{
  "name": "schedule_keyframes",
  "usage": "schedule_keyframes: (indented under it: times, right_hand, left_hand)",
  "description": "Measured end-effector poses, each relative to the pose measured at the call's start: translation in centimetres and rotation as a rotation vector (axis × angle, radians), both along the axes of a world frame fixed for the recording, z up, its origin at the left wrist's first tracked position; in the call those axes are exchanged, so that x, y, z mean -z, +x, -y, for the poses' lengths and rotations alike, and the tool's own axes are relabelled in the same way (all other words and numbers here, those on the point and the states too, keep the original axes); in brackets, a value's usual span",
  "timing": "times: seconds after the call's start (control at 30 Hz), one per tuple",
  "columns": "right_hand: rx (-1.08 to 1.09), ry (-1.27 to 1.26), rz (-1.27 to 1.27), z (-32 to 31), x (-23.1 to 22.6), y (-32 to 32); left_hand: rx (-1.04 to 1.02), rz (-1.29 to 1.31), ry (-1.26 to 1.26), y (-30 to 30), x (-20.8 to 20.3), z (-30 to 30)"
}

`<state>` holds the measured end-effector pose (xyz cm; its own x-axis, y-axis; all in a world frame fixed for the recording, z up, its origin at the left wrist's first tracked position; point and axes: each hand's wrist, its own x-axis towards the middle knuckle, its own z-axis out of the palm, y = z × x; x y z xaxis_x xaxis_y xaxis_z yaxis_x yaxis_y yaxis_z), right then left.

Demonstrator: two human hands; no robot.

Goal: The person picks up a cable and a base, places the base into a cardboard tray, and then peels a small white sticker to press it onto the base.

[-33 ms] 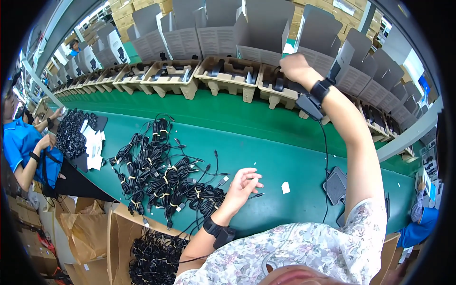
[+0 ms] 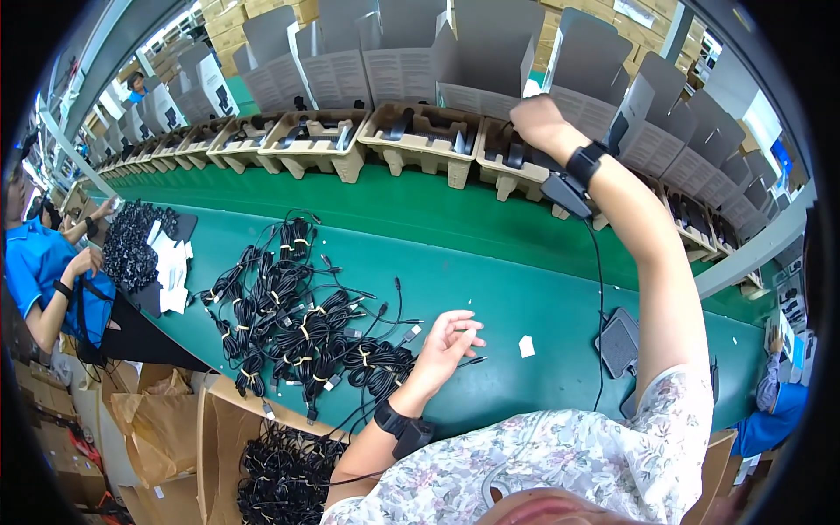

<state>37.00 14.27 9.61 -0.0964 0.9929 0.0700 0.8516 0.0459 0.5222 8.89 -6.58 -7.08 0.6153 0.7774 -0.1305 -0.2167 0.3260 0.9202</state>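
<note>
My right hand (image 2: 540, 122) reaches over a moulded pulp tray (image 2: 516, 175) that holds dark parts. Its fingers are closed and point down at the tray's far side; whatever is between them is hidden. Palm up and loosely curled, my left hand (image 2: 448, 346) rests above the green table with fingers apart and nothing in them. Right beside it is a heap of black cables (image 2: 302, 315), coiled and tied with pale bands. One cable's plug (image 2: 474, 360) sticks out past this hand.
Trays with open grey boxes (image 2: 490, 52) behind them line the far side. A carton (image 2: 219, 446) of black cables stands at the near left. A black pad (image 2: 619, 341) and a white scrap (image 2: 526, 346) lie on the table. A co-worker in blue (image 2: 61, 271) sits left.
My right hand and forearm have shifted very slightly left over the tray. My left hand and the cables look the same.
</note>
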Motion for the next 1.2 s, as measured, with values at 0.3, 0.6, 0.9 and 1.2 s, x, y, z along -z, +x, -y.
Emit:
schedule_keyframes:
  times: [0.3, 0.6, 0.9, 1.2]
  right_hand:
    - [-0.485, 0.181, 0.064, -3.3, 5.2, 0.4]
    - [-0.176, 0.077, -0.021, -5.2, 5.0, -0.3]
    - [0.102, 0.258, -0.571, -2.5, 8.7, 1.6]
    - [-0.228, 0.302, -0.658, 2.4, 9.5, 4.8]
  left_hand:
    - [0.035, 0.033, -0.033, 0.3, -0.2, 0.1]
    - [-0.001, 0.034, -0.013, -0.2, 0.1, 0.4]
    - [-0.001, 0.012, 0.02, 1.6, 1.3, 1.6]
    - [0.031, -0.024, 0.025, 2.2, 0.9, 1.9]
